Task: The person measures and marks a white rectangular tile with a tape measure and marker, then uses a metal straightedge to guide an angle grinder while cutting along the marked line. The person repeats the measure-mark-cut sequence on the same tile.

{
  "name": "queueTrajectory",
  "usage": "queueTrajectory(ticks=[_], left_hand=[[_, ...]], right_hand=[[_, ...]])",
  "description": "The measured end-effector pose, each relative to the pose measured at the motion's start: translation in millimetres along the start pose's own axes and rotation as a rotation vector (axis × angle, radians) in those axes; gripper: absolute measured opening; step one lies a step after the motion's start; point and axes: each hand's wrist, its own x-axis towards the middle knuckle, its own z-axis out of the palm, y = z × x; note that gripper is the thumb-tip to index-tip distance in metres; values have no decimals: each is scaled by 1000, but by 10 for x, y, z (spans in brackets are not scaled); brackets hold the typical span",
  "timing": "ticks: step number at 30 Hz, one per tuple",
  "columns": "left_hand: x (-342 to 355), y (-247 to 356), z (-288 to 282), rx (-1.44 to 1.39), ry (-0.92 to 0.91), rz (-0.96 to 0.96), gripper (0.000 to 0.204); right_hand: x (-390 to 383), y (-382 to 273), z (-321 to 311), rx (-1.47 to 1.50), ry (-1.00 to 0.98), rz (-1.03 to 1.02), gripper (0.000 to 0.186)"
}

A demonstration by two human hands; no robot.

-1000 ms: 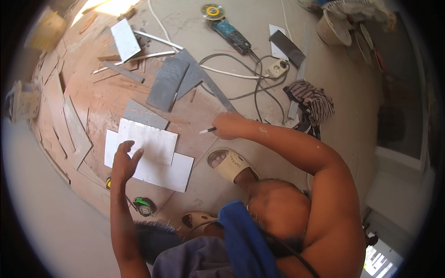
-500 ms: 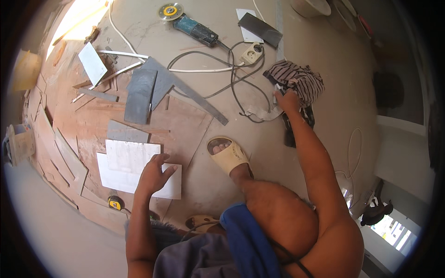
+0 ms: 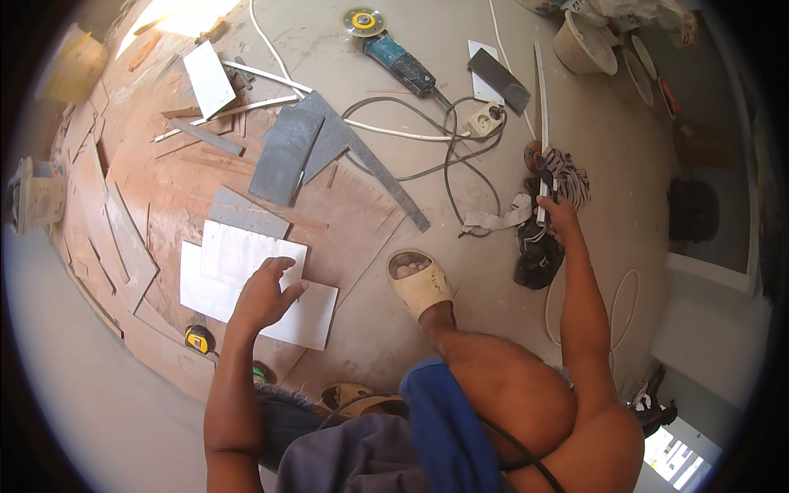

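My left hand point(image 3: 265, 294) is over the white sheets point(image 3: 308, 316) on the floor, its thumb and fingers apart with nothing held. Whether the fingertips touch the upper sheet is unclear. Out to the right, my right hand point(image 3: 560, 217) is closed around a narrow pale strip point(image 3: 542, 201). This lines up with a longer light strip point(image 3: 540, 90) reaching away from me; I cannot tell if they are one piece. Beside this hand are a striped cloth point(image 3: 571, 177) and a black bundle point(image 3: 538, 261).
An angle grinder point(image 3: 399, 62) lies ahead, its cable looping toward a socket block point(image 3: 483, 121). Grey slabs point(image 3: 286, 152) and a set square point(image 3: 374, 174) rest left of centre. A tape measure point(image 3: 198, 338) is at lower left; buckets point(image 3: 583, 45) stand at far right.
The scene has shifted rightward in view as my head turned. My right hand has moved from the cloth's left side to its near side, gripping the pale strip. My left hand stays over the sheets.
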Motion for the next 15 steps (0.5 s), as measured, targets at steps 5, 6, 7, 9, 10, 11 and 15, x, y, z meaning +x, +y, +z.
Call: queueTrajectory(ticks=[5,6,7,9,10,11,15], left_hand=[[-51,-41,-45,-4,27,23,51],[-56,-43,-53,-11,40,32,51],[-64,-43,-65,-18,58,35,52],[-74,-88,-64,-25,107,62,51],[-70,-112,-63,-32,134,72,51],[-91,-107,-87,-65,151,77,51],[-195,-223,-179,-388,236,51,53]], right_hand=[[-548,-274,154,594,-353,-36,41],[-706,-432,292,661,-418,-88,43],[-855,-604,474,729,-490,-140,44],[-958,-924,675,710,-697,-218,49],[-969,-1074,744,620,-822,-247,52],[-983,-1211,863,532,-957,-272,55],[-1260,-1531,1571,163,-1006,-246,63]])
